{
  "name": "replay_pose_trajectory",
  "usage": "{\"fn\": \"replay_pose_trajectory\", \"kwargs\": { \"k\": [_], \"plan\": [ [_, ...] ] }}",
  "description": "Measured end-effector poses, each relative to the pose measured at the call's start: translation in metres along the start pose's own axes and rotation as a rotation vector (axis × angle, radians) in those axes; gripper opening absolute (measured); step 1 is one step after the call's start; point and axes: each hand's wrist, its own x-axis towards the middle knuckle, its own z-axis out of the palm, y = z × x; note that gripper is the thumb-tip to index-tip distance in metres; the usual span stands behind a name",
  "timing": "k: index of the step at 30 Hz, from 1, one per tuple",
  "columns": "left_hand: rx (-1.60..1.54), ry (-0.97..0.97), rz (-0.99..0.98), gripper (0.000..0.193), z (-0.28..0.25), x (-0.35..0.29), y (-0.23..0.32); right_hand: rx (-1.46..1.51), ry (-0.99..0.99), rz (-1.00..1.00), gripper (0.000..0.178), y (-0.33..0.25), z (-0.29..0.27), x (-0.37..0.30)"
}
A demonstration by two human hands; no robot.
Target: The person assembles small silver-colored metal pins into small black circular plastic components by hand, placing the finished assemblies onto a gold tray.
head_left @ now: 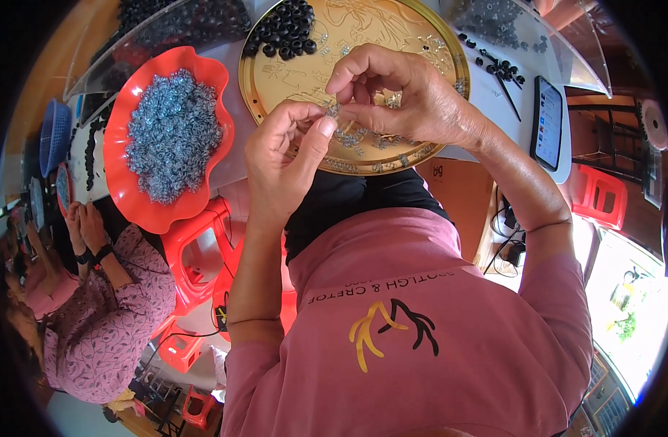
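Note:
Over the round gold tray (pixel 257 102), my two hands meet at their fingertips. My left hand (pixel 287 149) pinches a small silvery wire spring (pixel 332 111) between thumb and forefinger. Close against that spring is the thumb of my right hand (pixel 410 95), whose other fingers curl inward; what they hold, if anything, is hidden. Beneath the hands, loose small springs (pixel 352 140) lie scattered on the tray. A pile of round black parts (pixel 284 28) sits at its far left.
A red wavy-edged dish (pixel 119 171) heaped with wire springs (pixel 175 135) stands left. At right are a phone (pixel 547 122), a thin black rod (pixel 510 100) and black parts. Clear bins (pixel 181 29) stand behind. Another person (pixel 108 306) works at far left, near red stools (pixel 195 255).

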Motion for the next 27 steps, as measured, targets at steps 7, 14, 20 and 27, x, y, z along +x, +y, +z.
{"fn": "replay_pose_trajectory", "kwargs": {
  "k": [7,14,20,27],
  "plan": [
    [-0.102,-0.03,-0.129,0.009,-0.003,0.007,0.013,0.121,0.098,0.014,0.025,0.006,0.003,0.004],
    [0.532,0.142,0.268,0.015,-0.004,0.011,-0.006,-0.177,0.081,0.169,0.024,0.016,-0.005,0.016],
    [0.682,0.214,0.344,0.017,-0.002,0.024,-0.005,0.217,0.068,0.264,0.028,0.016,-0.002,0.023],
    [0.919,0.246,0.399,0.017,0.0,0.042,-0.013,0.491,0.09,0.412,0.035,0.02,-0.005,0.024]
  ]
}}
